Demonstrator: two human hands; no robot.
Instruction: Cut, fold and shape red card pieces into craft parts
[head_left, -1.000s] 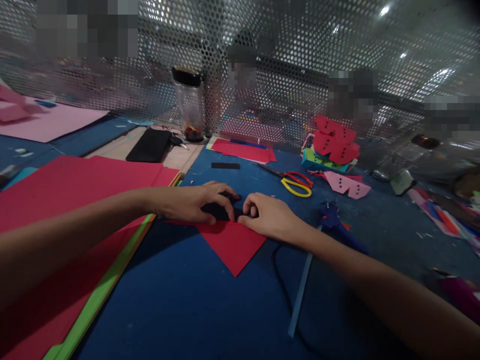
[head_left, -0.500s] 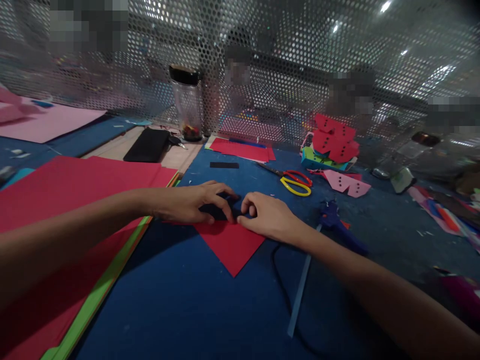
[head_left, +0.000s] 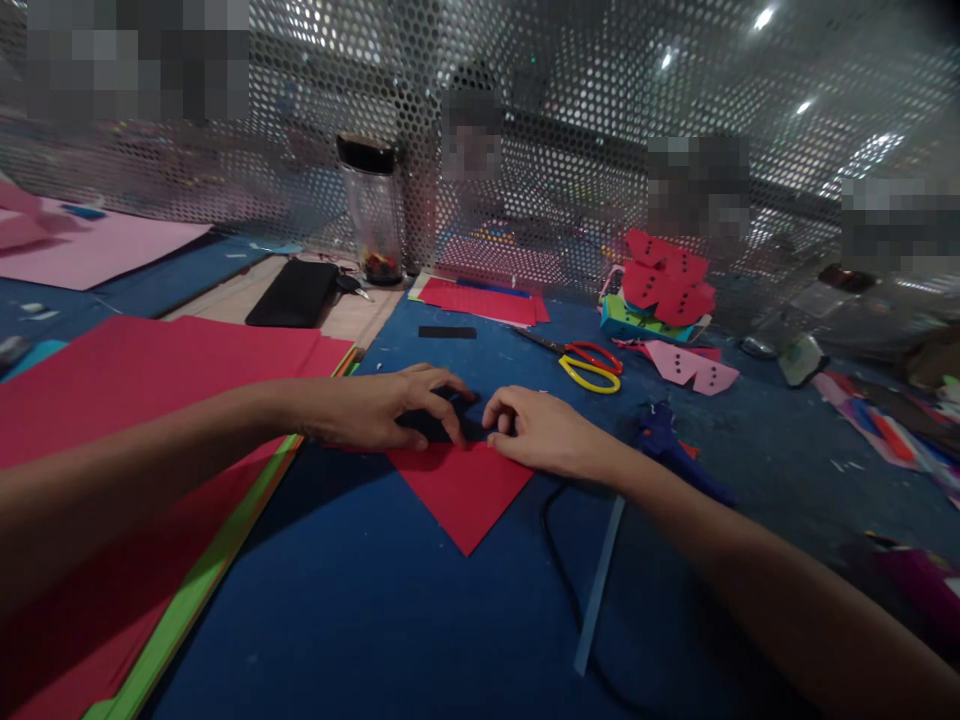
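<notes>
A folded red paper (head_left: 465, 500) lies on the blue table, its point toward me and its straight edge away. My left hand (head_left: 390, 408) is at the left of that edge, fingers spread and holding nothing; its index fingertip presses on the edge. At the right end, my right hand (head_left: 544, 430) has its fingers curled in, with nothing visible in them. Its thumb rests on the paper's edge, and the hand covers the right corner. Beyond the hands are scissors (head_left: 589, 367) with red and yellow handles and a small black strip (head_left: 447, 332).
Large red sheets (head_left: 172, 380) are stacked at left, near a black phone-like object (head_left: 292, 292). A jar (head_left: 373, 215) stands against the perforated metal screen (head_left: 555, 190). At right are cut paper pieces (head_left: 667, 280), a blue glue gun (head_left: 675, 450) and a pale strip (head_left: 600, 590).
My right hand has slid slightly right along the paper's edge, widening the gap to my left hand. My left hand and the paper have hardly moved.
</notes>
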